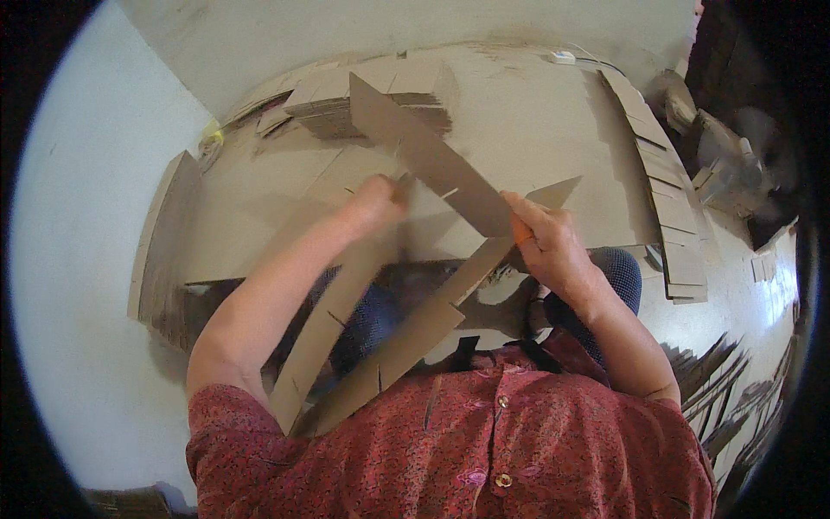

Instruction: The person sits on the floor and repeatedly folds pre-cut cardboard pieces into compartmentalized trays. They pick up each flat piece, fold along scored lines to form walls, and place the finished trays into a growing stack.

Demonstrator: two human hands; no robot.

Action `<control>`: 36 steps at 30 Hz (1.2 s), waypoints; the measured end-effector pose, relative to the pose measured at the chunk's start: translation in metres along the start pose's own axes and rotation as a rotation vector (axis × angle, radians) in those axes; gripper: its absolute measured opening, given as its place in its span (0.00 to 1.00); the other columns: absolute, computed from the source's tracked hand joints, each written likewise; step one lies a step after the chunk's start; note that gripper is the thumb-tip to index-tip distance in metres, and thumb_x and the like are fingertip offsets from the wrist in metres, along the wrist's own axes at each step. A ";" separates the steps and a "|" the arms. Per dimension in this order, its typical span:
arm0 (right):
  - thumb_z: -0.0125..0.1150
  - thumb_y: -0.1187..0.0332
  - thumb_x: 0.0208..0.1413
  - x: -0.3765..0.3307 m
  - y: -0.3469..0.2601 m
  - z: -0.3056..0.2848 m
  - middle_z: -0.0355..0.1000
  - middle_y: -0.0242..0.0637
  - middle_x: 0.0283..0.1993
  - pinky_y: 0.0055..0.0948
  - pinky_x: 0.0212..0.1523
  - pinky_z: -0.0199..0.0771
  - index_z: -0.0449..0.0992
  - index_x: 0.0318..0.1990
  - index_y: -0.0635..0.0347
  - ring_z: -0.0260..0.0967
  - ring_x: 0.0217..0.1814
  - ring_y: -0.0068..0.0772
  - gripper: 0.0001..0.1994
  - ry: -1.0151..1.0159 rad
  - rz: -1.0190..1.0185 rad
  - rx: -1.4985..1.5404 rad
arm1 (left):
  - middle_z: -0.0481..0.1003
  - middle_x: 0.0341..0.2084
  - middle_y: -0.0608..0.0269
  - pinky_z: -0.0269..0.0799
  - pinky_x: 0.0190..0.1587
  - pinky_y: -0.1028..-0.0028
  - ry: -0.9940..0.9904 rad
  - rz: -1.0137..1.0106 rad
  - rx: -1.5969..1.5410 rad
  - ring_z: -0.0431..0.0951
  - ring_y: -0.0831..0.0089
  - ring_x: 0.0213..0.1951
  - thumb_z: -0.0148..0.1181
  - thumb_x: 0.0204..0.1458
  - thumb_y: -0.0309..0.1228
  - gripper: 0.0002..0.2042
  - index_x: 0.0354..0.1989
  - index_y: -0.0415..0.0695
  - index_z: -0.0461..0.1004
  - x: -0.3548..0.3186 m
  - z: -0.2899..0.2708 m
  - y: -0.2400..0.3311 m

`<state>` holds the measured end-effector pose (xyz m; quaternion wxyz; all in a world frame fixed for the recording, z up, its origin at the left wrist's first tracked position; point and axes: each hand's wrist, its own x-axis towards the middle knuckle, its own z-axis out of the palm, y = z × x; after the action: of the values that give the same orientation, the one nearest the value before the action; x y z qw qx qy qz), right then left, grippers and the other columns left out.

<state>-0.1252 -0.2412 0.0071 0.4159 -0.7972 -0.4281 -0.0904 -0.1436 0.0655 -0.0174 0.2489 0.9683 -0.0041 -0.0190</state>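
Note:
My right hand (545, 238) grips slotted cardboard strips, thumb on top, with something orange at its finger. One cardboard strip (432, 164) slants from this hand toward the far left, a slit cut in its edge. Another slotted strip (406, 346) runs from the same hand down toward my shirt. Left of them, my left hand (380, 203) is closed and blurred by motion. It seems to hold the upper end of a further slotted strip (324, 324), whose lower end meets the other strip near my chest. A pointed strip end (558, 192) shows beyond my right hand.
A low, board-topped table (527, 112) lies ahead. A stack of cardboard pieces (372, 95) sits at its far side. More cardboard stands along the left edge (164, 233) and right edge (661, 182). A small white box with a cable (562, 57) is at the back. Dark strips (718, 381) lie lower right.

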 end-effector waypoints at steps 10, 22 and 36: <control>0.49 0.78 0.47 -0.016 0.037 0.000 0.69 0.58 0.26 0.43 0.32 0.69 0.71 0.52 0.64 0.69 0.29 0.59 0.21 -0.175 0.204 -0.170 | 0.75 0.24 0.64 0.67 0.33 0.76 -0.026 0.173 -0.400 0.70 0.78 0.28 0.61 0.55 0.36 0.15 0.41 0.35 0.77 0.002 0.013 0.071; 0.49 0.80 0.45 -0.016 0.035 -0.002 0.68 0.55 0.24 0.42 0.32 0.69 0.67 0.58 0.62 0.67 0.25 0.57 0.27 -0.172 0.127 -0.089 | 0.74 0.38 0.45 0.71 0.36 0.58 0.159 -0.538 0.362 0.76 0.53 0.36 0.59 0.51 0.46 0.20 0.42 0.40 0.73 -0.008 0.012 -0.135; 0.51 0.81 0.44 -0.019 0.029 -0.009 0.71 0.50 0.28 0.43 0.30 0.70 0.70 0.55 0.59 0.70 0.28 0.54 0.25 -0.027 -0.034 -0.129 | 0.67 0.13 0.56 0.63 0.25 0.66 0.076 -0.016 -0.071 0.65 0.73 0.19 0.61 0.53 0.37 0.15 0.25 0.34 0.74 0.019 -0.011 0.030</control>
<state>-0.1127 -0.2677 -0.0132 0.3561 -0.8163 -0.4402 -0.1142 -0.1238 0.0438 0.0064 0.2831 0.9589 0.0138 0.0157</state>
